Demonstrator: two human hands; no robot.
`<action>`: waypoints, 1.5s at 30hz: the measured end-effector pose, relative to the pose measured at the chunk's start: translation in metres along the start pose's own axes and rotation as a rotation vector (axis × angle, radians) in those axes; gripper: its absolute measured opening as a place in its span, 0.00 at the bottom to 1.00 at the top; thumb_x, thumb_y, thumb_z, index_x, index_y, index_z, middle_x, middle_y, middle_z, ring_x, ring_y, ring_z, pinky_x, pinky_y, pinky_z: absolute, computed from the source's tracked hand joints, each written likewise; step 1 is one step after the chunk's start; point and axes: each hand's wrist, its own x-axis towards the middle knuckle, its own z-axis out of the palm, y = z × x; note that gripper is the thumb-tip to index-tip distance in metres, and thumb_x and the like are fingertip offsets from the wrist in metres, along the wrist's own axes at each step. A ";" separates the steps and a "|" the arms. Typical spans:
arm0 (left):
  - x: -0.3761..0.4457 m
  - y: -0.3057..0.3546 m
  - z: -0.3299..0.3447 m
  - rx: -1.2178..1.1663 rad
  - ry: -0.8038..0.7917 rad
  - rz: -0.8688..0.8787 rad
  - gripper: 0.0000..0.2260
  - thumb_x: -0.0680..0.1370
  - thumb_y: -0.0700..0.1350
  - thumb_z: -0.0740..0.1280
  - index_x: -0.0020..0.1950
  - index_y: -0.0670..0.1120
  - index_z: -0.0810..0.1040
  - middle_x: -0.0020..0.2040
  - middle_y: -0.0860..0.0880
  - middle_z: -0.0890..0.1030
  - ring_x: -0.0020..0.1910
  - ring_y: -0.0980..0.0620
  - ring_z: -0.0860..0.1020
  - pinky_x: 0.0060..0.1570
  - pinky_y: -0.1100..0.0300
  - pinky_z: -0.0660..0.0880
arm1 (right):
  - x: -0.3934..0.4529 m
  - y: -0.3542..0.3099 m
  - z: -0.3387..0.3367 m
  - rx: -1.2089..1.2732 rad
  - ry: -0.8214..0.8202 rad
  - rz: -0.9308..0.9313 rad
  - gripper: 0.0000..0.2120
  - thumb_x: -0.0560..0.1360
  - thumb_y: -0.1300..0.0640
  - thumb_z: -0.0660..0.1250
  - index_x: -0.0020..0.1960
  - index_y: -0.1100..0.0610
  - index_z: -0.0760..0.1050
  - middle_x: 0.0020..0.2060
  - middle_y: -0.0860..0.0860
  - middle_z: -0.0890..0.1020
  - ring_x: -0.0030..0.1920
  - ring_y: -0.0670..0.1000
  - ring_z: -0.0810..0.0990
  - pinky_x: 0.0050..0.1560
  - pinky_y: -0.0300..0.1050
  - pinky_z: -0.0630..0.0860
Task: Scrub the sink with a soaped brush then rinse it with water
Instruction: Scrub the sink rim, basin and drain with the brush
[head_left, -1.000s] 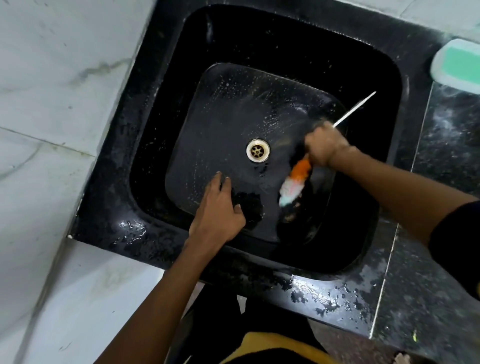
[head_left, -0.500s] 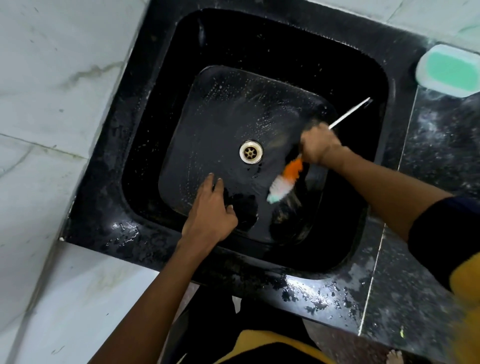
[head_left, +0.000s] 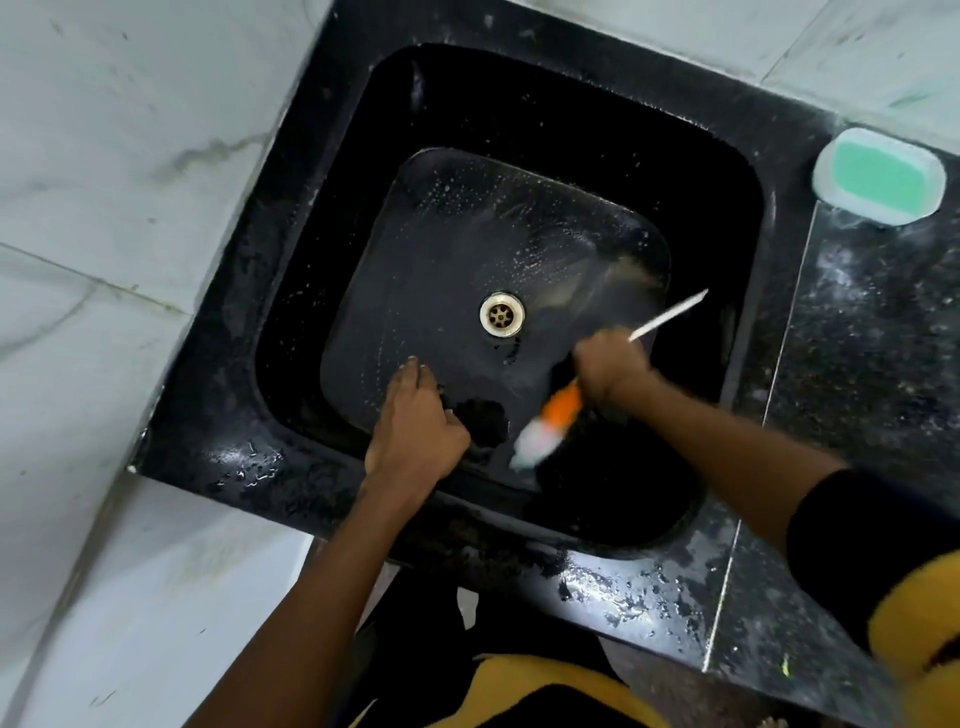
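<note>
A black square sink (head_left: 322, 291) fills the middle of the view, its flat bottom wet and flecked with soap suds around a metal drain (head_left: 502, 314). My right hand (head_left: 610, 371) is closed around a brush (head_left: 545, 431) with an orange neck, a white bristle head and a thin white handle sticking up to the right. The blurred bristle head presses on the sink bottom near the front wall. My left hand (head_left: 415, 421) rests flat on the sink bottom at the front, fingers together, holding nothing.
A green soap bar in a white dish (head_left: 878, 176) sits on the black speckled counter (head_left: 872, 374) at the right. White marble tiles (head_left: 104, 208) lie to the left and behind. The sink's front rim (head_left: 613, 577) is wet.
My right hand has dragged the brush head toward the front of the sink and slightly right. My left hand has stayed planted on the sink bottom. The camera has shifted.
</note>
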 end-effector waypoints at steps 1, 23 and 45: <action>0.000 -0.001 0.000 -0.012 0.007 -0.027 0.29 0.77 0.42 0.62 0.77 0.36 0.60 0.80 0.41 0.57 0.79 0.42 0.57 0.76 0.48 0.61 | -0.007 -0.021 0.006 0.081 -0.021 0.003 0.11 0.76 0.53 0.62 0.53 0.55 0.79 0.52 0.54 0.83 0.55 0.55 0.80 0.58 0.46 0.69; 0.002 0.000 -0.002 -0.032 -0.004 -0.076 0.32 0.76 0.42 0.63 0.78 0.34 0.58 0.81 0.40 0.53 0.79 0.41 0.54 0.76 0.47 0.60 | 0.007 -0.019 0.011 0.612 0.027 0.335 0.15 0.77 0.51 0.64 0.57 0.60 0.78 0.55 0.63 0.79 0.57 0.64 0.78 0.55 0.53 0.74; 0.004 -0.003 0.003 0.007 0.020 -0.009 0.30 0.77 0.41 0.63 0.78 0.36 0.59 0.81 0.39 0.53 0.79 0.41 0.53 0.78 0.48 0.56 | 0.008 -0.029 0.054 1.401 0.037 1.078 0.15 0.80 0.57 0.59 0.61 0.64 0.76 0.59 0.61 0.79 0.61 0.61 0.78 0.59 0.50 0.75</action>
